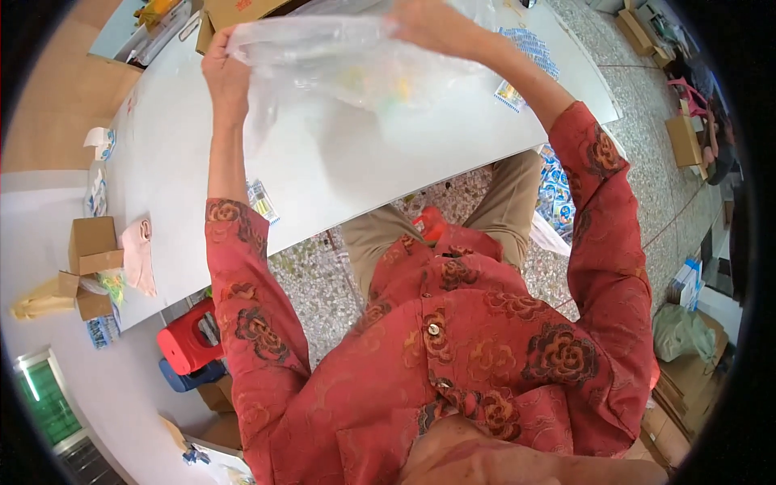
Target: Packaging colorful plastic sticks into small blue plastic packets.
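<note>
**Two bare hands are holding up a clear plastic bag over a white table**

The left hand [225, 74] is gripping one end of the clear plastic bag [311, 44], and its fingers are closing narrowly on the film. The right hand [432, 28] is holding the bag farther along, near its upper edge; its fingertips are blurring, so I cannot tell their exact position. Between the hands the bag is hanging loosely above the white table [364, 166]. Some yellow and green spots are showing through the film, but I cannot tell whether they are lying inside the bag or behind it.

One small packet [263, 202] is lying beside the left forearm, near the table's front edge. Another packet [509, 95] is lying near the right forearm, just below a blue-and-white patterned piece [529, 50]. Beyond the left hand, a cardboard box [242, 11] is standing. Farther left, a pink cloth [139, 257] is lying at the table's side, near a smaller open carton [95, 242].
</note>
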Tool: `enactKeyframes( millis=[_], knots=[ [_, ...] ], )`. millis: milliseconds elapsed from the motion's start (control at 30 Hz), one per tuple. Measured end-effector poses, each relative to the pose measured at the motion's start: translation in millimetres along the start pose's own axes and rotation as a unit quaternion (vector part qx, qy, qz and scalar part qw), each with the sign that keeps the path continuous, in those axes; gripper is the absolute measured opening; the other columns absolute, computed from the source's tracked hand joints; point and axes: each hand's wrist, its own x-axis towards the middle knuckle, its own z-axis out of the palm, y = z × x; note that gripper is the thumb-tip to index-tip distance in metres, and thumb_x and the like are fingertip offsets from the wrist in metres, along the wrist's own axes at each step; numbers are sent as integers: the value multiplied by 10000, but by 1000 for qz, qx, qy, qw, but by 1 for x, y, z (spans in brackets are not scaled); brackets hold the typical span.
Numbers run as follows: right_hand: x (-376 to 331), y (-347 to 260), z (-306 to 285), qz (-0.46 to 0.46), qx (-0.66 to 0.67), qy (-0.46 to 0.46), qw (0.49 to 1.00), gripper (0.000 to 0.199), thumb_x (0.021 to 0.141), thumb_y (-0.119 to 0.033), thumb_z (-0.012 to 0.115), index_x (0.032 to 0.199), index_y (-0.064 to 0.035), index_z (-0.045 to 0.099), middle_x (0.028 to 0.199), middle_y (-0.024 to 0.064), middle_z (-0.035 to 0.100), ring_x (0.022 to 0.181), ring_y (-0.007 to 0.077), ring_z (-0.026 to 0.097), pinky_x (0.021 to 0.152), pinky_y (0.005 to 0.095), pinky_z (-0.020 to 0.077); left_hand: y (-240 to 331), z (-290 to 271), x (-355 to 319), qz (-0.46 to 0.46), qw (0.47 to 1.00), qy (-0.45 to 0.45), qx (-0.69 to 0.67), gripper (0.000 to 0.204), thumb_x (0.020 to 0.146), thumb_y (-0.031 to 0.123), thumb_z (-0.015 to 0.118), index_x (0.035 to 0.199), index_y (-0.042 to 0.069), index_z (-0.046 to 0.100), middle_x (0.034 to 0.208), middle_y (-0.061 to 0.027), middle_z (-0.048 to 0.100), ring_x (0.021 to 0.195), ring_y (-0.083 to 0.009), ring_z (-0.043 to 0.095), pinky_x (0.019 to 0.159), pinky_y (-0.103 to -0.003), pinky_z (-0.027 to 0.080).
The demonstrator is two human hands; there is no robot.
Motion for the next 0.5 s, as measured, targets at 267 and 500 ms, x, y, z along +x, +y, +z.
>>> enactKeyframes(
  millis=[267,500],
  knots=[
    [-18,-17,47,-11,-39,-54,998,321,791,-196,568,1072,-55,505,892,193,599,848,367,592,761,433,478,0,-6,-58,-91,870,-335,349,343,709,-4,613,1051,22,604,1075,-102,606,943,-197,580,814,-343,488],
    [-85,-53,118,-13,181,-80,980,577,728,-214,679,1214,-82,399,1078,196,557,899,419,565,760,480,462,-36,40,-130,169,796,-322,484,790,622,107,707,1341,107,379,1289,-144,459,1142,-347,474,988,-509,331]
  ],
)
